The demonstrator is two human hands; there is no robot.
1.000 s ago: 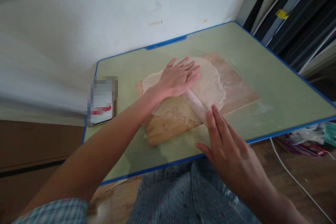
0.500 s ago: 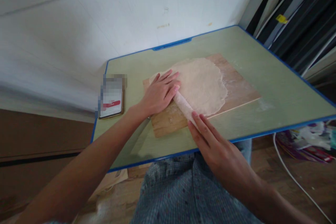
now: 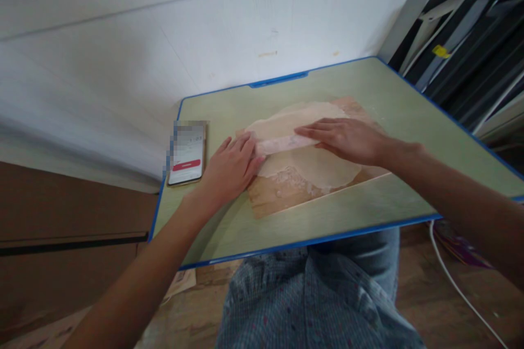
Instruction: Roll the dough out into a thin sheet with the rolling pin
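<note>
A flour-dusted rolling pin (image 3: 282, 144) lies nearly level across a thin, wide sheet of dough (image 3: 327, 166). My left hand (image 3: 237, 163) is over the pin's left end, fingers together on top and thumb on the near side. At the other end, my right hand (image 3: 339, 139) bends over the pin and hides its tip. Beneath the dough is a wooden board (image 3: 270, 202), with loose flour and dough bits along its near edge.
The board rests on a pale green table (image 3: 229, 245) with a blue rim. A phone (image 3: 186, 155) lies at the left. Behind stands a white wall (image 3: 245, 27). Dark flat items (image 3: 483, 43) lean at the right, and a white cable (image 3: 458, 289) runs along the floor.
The pin has swung from a slant at the dough's left edge to nearly level across it. My right hand moved up and right. Dough now shows on the near side of the pin.
</note>
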